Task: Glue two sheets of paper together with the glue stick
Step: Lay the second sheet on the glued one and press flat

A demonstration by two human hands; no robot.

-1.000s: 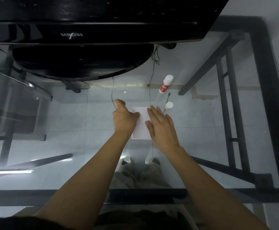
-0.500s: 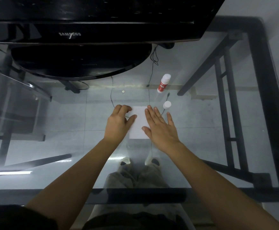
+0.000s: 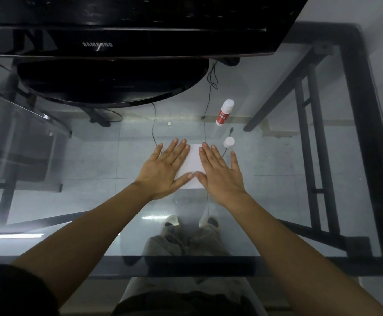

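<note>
We press both palms flat on the white paper (image 3: 192, 160) lying on the glass tabletop (image 3: 277, 201): left hand (image 3: 163, 172) on its left side, right hand (image 3: 220, 174) on its right, fingers spread, gripping nothing. Whether one sheet or two lie there, we cannot tell. The glue stick (image 3: 224, 112) lies uncapped beyond the paper, long axis pointing away, nearer our right hand; its cap (image 3: 228, 141) stands just off the right fingertips.

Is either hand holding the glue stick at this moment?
No, the glue stick lies alone on the glass, while the left hand and right hand press flat on the paper.
</note>
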